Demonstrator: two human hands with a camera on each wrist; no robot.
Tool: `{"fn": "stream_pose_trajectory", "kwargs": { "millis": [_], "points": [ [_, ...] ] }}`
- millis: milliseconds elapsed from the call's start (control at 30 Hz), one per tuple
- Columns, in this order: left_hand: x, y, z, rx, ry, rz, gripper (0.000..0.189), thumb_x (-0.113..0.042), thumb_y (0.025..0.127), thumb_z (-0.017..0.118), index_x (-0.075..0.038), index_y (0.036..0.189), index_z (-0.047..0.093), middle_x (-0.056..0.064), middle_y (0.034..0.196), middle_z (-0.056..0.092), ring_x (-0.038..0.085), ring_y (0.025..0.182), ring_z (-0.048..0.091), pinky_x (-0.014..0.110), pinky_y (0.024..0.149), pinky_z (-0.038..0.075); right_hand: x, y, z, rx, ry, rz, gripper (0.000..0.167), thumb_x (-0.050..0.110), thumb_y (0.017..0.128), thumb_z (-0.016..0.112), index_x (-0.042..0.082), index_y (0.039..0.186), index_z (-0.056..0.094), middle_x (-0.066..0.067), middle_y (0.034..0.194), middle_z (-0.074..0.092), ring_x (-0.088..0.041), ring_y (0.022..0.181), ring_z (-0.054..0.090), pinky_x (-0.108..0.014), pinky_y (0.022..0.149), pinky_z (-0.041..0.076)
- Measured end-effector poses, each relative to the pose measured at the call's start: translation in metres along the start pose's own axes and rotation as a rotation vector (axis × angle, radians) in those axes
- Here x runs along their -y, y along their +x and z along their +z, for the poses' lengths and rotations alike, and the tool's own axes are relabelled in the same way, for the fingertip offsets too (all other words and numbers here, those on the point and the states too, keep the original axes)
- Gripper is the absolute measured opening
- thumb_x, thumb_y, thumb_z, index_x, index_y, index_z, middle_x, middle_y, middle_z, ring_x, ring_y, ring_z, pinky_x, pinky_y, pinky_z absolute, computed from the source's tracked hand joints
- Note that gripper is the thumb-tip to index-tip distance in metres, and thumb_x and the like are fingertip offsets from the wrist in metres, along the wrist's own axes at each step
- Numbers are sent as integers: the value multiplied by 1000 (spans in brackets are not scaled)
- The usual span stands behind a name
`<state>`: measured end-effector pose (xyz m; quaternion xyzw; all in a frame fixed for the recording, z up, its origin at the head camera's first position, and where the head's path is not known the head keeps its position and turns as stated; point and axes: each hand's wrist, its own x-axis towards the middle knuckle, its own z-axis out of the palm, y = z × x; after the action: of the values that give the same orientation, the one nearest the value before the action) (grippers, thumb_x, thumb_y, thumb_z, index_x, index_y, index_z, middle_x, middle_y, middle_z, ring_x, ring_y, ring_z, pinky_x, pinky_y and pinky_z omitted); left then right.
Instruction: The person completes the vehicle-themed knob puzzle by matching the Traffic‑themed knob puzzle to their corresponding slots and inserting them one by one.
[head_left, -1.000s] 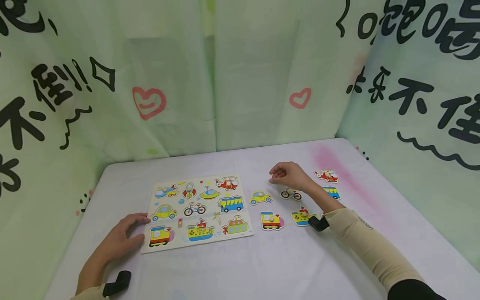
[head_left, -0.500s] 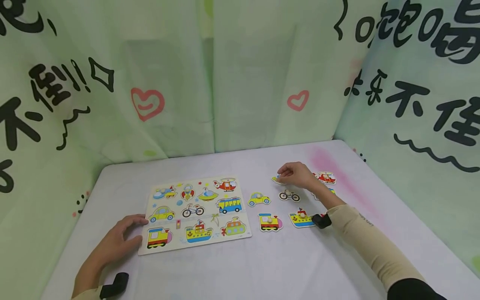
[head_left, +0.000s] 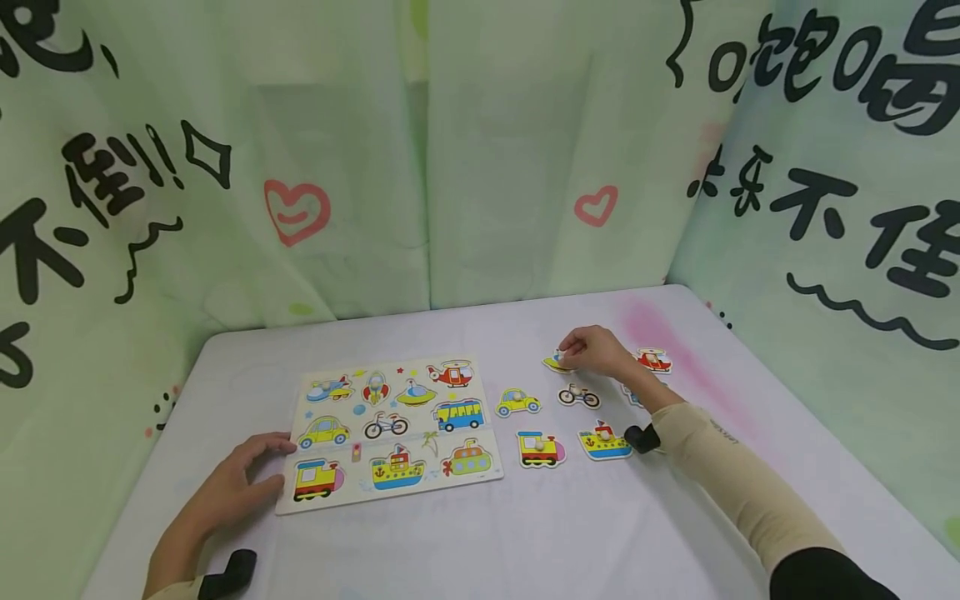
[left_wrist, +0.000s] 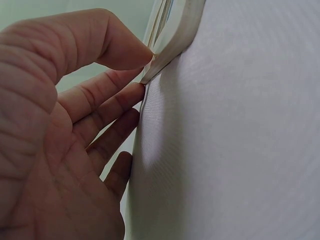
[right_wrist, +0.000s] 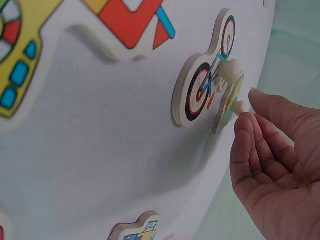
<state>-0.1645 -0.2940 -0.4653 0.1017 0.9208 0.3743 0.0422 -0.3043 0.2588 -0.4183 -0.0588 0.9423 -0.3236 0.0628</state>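
A white puzzle board (head_left: 420, 498) printed with colourful vehicles lies on the table. At its left edge rests my left hand (head_left: 236, 479), fingers fairly straight and the thumb (left_wrist: 132, 57) against the board's lower corner. To the board's right, my right hand (head_left: 596, 350) is at the flying saucer puzzle piece (head_left: 552, 363), thumb and fingertips around its small wooden knob (right_wrist: 239, 106). That piece lies flat on the table, its right end covered by the fingers in the head view. Just below it is the bicycle piece (head_left: 579, 397), also knobbed.
Nearby lie loose car (head_left: 517, 403), train (head_left: 540, 450), boat (head_left: 604, 442) and helicopter (head_left: 654, 360) pieces. My right forearm partly covers a blue piece (head_left: 633, 395). Green printed curtains (head_left: 495, 167) stand behind the white table (head_left: 450, 550).
My right hand has shifted slightly right, so the flying saucer piece, hidden beneath it at first, now shows. My left hand has stayed at the board's edge.
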Motion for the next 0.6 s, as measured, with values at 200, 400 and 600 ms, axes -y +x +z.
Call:
{"fn": "stream_pose_trajectory", "kwargs": {
  "millis": [200,400,600],
  "points": [
    [1,-2,1,-13,7,17,39,-2,85,72,-5,122,64,24,142,53,49,137,40,71,112,31,3,3,1,8,-46,6,26,11,90,76,-3,110,68,-12,94,66,-21,83,57,-26,69,49],
    [0,-3,2,-10,-2,9,38,-2,85,72,-5,122,64,23,142,54,48,138,41,69,113,31,5,6,0,40,-91,14,23,12,90,76,-3,107,68,-12,93,67,-21,82,59,-26,67,50],
    [0,-2,1,-9,-3,13,38,-3,85,73,-4,122,64,25,142,54,50,138,40,70,113,30,2,10,1,60,-109,12,18,11,91,75,-1,103,70,-12,94,70,-19,81,61,-26,69,51]
  ]
}}
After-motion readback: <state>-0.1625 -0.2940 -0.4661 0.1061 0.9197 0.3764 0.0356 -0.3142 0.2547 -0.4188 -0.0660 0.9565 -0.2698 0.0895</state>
